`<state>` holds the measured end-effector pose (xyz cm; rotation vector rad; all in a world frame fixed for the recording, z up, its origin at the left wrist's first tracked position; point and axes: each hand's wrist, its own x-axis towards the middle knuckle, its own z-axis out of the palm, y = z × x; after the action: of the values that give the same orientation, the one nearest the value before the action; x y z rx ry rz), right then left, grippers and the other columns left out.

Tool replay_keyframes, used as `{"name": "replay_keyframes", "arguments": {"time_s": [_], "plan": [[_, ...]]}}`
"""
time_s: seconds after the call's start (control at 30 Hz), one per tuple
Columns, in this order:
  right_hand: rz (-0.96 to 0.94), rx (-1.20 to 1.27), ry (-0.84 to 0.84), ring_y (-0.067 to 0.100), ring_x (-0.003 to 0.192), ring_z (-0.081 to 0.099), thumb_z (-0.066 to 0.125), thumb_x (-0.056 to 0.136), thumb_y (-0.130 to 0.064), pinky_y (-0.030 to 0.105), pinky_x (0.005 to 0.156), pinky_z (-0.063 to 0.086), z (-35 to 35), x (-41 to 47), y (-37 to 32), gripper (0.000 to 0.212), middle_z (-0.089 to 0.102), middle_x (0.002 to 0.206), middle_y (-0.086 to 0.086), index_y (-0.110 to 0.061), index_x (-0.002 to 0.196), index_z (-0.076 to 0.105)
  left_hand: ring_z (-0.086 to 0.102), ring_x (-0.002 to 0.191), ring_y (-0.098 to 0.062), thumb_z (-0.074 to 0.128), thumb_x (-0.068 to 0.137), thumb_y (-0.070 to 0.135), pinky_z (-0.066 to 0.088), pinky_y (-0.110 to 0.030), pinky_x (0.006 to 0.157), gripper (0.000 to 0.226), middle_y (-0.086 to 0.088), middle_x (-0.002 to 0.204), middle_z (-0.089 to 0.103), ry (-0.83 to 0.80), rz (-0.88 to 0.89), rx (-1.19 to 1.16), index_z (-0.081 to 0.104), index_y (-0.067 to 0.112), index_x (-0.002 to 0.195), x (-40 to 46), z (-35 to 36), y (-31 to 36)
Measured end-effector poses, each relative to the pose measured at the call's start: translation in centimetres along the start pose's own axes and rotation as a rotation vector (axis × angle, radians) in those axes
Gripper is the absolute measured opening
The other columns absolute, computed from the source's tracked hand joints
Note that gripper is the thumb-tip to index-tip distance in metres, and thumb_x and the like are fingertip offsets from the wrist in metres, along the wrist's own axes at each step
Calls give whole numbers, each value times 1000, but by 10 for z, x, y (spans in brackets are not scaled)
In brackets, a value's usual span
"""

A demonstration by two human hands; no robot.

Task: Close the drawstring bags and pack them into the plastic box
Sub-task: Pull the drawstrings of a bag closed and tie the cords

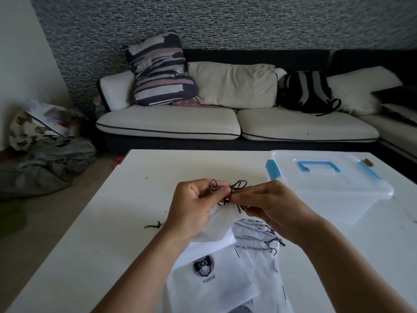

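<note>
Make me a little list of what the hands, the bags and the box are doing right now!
left hand: pinching a loop of dark cord
right hand: pinching the other cord loop
held bag: white, lifted, cord being tied in a bow
other bags: lying flat in a pile on the table
plastic box: clear, lid on, blue handle, to the right
packed yet: cannot tell

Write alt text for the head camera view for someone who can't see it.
Two bare hands, left hand and right hand, tie the dark drawstring of a white drawstring bag above a white table. More white bags lie nearer the person, and a clear plastic box with a blue-handled lid on it sits to the right; a sofa stands behind.
</note>
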<state>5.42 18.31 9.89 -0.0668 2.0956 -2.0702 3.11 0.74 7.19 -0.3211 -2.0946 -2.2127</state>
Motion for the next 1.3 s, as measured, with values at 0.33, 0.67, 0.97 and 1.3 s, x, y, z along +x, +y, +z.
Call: {"name": "replay_keyframes", "arguments": {"time_s": [0.33, 0.67, 0.97, 1.3], "plan": [[121, 115, 25, 22, 68, 57, 87, 45, -6, 27, 67, 45, 2, 3, 4, 32, 66, 70, 14, 1, 71, 69, 75, 81, -15, 78, 67, 17, 56, -20, 77, 22, -6, 85, 78, -160, 74, 21, 79, 8, 87, -5, -2, 12], [238, 44, -83, 12, 60, 56, 72, 82, 2, 20, 53, 51, 2, -4, 0, 15, 65, 77, 10, 3, 97, 76, 74, 76, -9, 79, 67, 19, 55, -17, 74, 16, 0, 79, 78, -235, 122, 139, 81, 18, 82, -7, -8, 16], [225, 237, -218, 12, 60, 62, 73, 76, -18, 20, 50, 54, -5, -8, -2, 10, 64, 75, 6, -10, 82, 69, 74, 76, -13, 77, 69, 14, 54, -17, 71, 14, -5, 80, 78, -227, 26, -10, 79, 14, 82, -7, -7, 19], [-104, -82, 4, 21, 68, 61, 74, 83, -3, 25, 63, 52, -6, 3, -1, 6, 68, 78, 16, 3, 84, 73, 69, 75, -12, 76, 72, 19, 53, -17, 72, 18, -6, 77, 75, -183, -113, -67, 78, 6, 85, -5, -9, 15]]}}
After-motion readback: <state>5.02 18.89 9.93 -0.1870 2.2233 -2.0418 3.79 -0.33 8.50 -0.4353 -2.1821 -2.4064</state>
